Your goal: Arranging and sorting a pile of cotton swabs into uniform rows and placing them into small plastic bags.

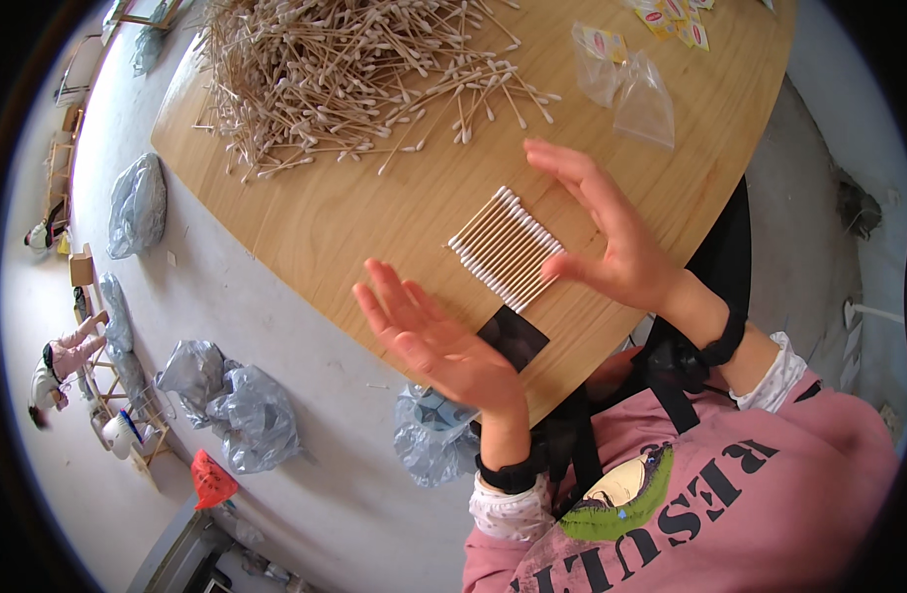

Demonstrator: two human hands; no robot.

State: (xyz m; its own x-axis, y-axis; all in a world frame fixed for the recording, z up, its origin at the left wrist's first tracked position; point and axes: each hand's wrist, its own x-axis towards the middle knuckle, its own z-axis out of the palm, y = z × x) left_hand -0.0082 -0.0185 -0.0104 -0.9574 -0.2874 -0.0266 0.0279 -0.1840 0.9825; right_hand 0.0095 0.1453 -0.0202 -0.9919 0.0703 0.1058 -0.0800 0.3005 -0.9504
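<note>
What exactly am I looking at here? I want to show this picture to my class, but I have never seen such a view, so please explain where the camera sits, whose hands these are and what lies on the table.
There is no machine here. A person wears a wide fisheye camera on the head, looking down, so straight edges bend near the rim. The two bare hands are that person's own: the left hand and the right hand, both open and flat, holding nothing. They stand on either side of a small neat row of cotton swabs on the round wooden table. Farther back lies a big loose pile of swabs. Clear small plastic bags lie at the far right, and a dark square patch sits near the table's front edge. Crumpled grey plastic sacks lie on the floor at the left.
</note>
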